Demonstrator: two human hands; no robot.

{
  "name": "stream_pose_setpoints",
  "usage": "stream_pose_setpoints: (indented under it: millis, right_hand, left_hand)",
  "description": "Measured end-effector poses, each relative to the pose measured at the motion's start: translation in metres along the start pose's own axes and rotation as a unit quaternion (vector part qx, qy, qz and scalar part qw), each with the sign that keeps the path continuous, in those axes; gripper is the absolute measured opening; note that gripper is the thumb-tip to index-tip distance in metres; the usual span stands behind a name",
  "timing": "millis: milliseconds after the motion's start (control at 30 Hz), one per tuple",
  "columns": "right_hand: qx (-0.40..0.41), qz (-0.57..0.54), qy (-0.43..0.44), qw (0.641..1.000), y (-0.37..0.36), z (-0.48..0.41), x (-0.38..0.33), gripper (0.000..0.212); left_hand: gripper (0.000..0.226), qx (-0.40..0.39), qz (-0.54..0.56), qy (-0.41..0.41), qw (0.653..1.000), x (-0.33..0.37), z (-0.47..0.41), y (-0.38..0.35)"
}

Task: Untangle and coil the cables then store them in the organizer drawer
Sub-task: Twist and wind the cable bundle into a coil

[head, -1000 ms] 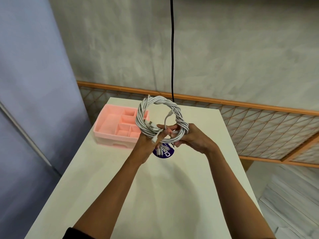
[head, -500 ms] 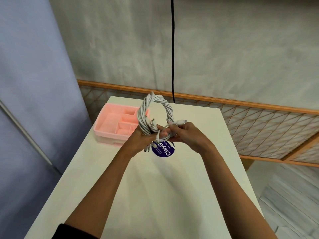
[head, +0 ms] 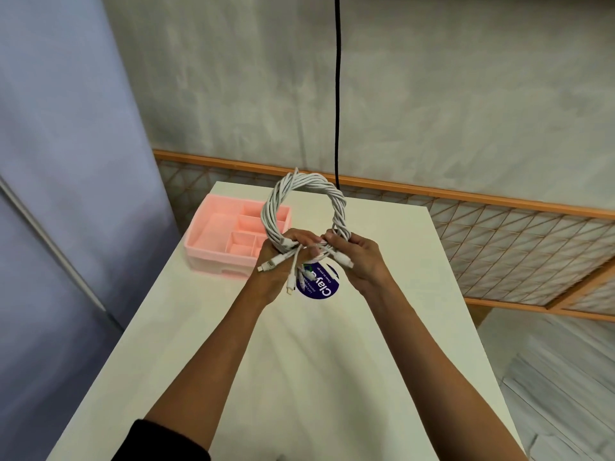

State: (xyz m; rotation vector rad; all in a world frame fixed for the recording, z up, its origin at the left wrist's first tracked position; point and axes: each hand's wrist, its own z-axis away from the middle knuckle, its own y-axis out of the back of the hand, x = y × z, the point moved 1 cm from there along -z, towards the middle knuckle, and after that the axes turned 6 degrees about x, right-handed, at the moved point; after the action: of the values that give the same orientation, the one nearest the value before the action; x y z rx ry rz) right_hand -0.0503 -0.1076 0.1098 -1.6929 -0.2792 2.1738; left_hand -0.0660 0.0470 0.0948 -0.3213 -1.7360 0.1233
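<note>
A coil of white cables, wound into a twisted ring, stands upright in the air above the white table. My left hand grips the ring's bottom left, and several plug ends hang loose below its fingers. My right hand grips the bottom right of the ring, with one white plug sticking out near its thumb. The pink organizer drawer, open-topped with several compartments, sits on the table's far left, just behind and left of the coil.
A round dark blue sticker lies on the table under my hands. A black cord hangs down the grey wall behind the table. A wooden lattice screen runs behind and to the right. The table edge drops off on the right.
The coil has turned from edge-on to face me more as an open ring. Both hands shifted their grip at its bottom, and more plug ends now dangle below the left hand.
</note>
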Motion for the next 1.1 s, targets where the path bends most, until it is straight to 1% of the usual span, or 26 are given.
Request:
stream_pose_setpoints:
  millis: [67,100,133,167,233,333,400,467,500,600,667,733,800,867,900,967,1000,1067,1100]
  right_hand:
    - [0.007,-0.024,0.012,1.000,-0.003,0.001,0.000,0.007]
    - [0.010,-0.033,0.018,0.999,-0.004,0.000,0.000,0.008]
    - [0.012,-0.040,0.019,0.999,-0.005,0.001,-0.001,0.009]
    - [0.016,-0.042,0.010,0.999,-0.006,0.002,-0.001,0.008]
    - [0.003,-0.004,-0.043,0.999,-0.007,0.003,0.000,0.007]
    - [-0.046,0.089,-0.164,0.981,-0.002,0.002,-0.002,0.028]
    - [-0.073,0.096,-0.199,0.973,0.001,0.000,-0.006,0.029]
    - [-0.086,0.085,-0.180,0.976,0.002,0.000,-0.009,0.018]
    - [-0.090,0.071,-0.161,0.980,0.000,0.000,-0.009,0.012]
    - [-0.099,0.008,-0.108,0.989,-0.008,0.002,-0.005,0.009]
    - [-0.078,-0.016,-0.071,0.994,-0.013,0.004,-0.002,0.007]
    - [-0.050,-0.005,-0.010,0.999,-0.017,0.006,-0.003,0.006]
    - [-0.033,0.048,0.073,0.996,-0.021,0.010,-0.005,0.007]
    - [-0.014,0.095,0.133,0.986,-0.025,0.015,-0.006,0.009]
    - [-0.008,0.105,0.148,0.983,-0.027,0.017,-0.006,0.009]
    - [-0.015,0.122,0.154,0.980,-0.029,0.020,-0.006,0.012]
    - [-0.027,0.136,0.148,0.979,-0.029,0.021,-0.007,0.015]
    - [-0.067,0.172,0.123,0.975,-0.026,0.022,-0.008,0.017]
    - [-0.094,0.190,0.105,0.972,-0.024,0.021,-0.009,0.016]
  left_hand:
    - [0.014,0.041,0.012,0.028,0.999,-0.001,-0.003,-0.004]
    - [0.023,0.063,0.005,0.042,0.997,0.001,-0.005,-0.006]
    - [0.036,0.077,-0.005,0.050,0.996,0.002,-0.007,-0.007]
    - [0.045,0.081,-0.013,0.053,0.995,0.003,-0.008,-0.008]
    - [0.048,0.065,-0.019,0.047,0.997,0.005,-0.011,-0.006]
    - [0.050,0.029,-0.039,0.042,0.998,0.005,-0.011,0.001]
    - [0.059,0.014,-0.037,0.049,0.998,0.002,-0.010,0.005]
    - [0.075,0.010,-0.041,0.072,0.997,-0.002,-0.010,0.007]
    - [0.078,0.014,-0.037,0.074,0.996,-0.004,-0.011,0.008]
    - [0.061,0.067,-0.007,0.044,0.997,-0.007,-0.014,0.009]
    - [0.051,0.116,0.007,0.045,0.992,-0.002,-0.013,0.005]
    - [0.041,0.183,0.038,0.040,0.981,-0.002,-0.012,-0.003]
    - [0.048,0.241,0.084,0.014,0.967,0.001,-0.012,-0.010]
    - [0.057,0.275,0.122,0.010,0.954,-0.001,-0.015,-0.012]
    - [0.061,0.285,0.134,0.019,0.949,0.001,-0.017,-0.013]
    - [0.073,0.280,0.172,0.050,0.943,0.005,-0.020,-0.015]
    - [0.070,0.273,0.196,0.060,0.940,0.007,-0.022,-0.014]
    - [0.034,0.264,0.209,0.093,0.937,0.014,-0.023,-0.014]
    - [0.026,0.239,0.224,0.107,0.939,0.017,-0.023,-0.016]
